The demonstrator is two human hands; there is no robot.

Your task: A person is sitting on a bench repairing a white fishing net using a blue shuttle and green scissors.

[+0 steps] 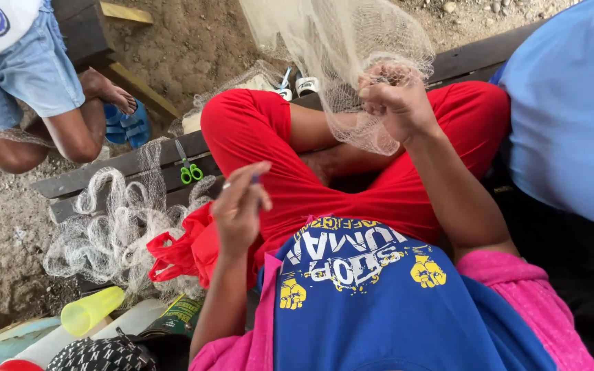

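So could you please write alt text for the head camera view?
Seated cross-legged in red trousers, a person bunches pale fishing net in the right hand, while the left hand pinches a small blue tool. Green-handled scissors lie on the wooden bench.

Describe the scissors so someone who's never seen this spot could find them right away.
Start at the dark wooden bench the person sits on, and look just beside their red-trousered knee. The scissors lie flat on the planks there, between that knee and the heap of pale net. Their bright green handles are the only green on the bench.
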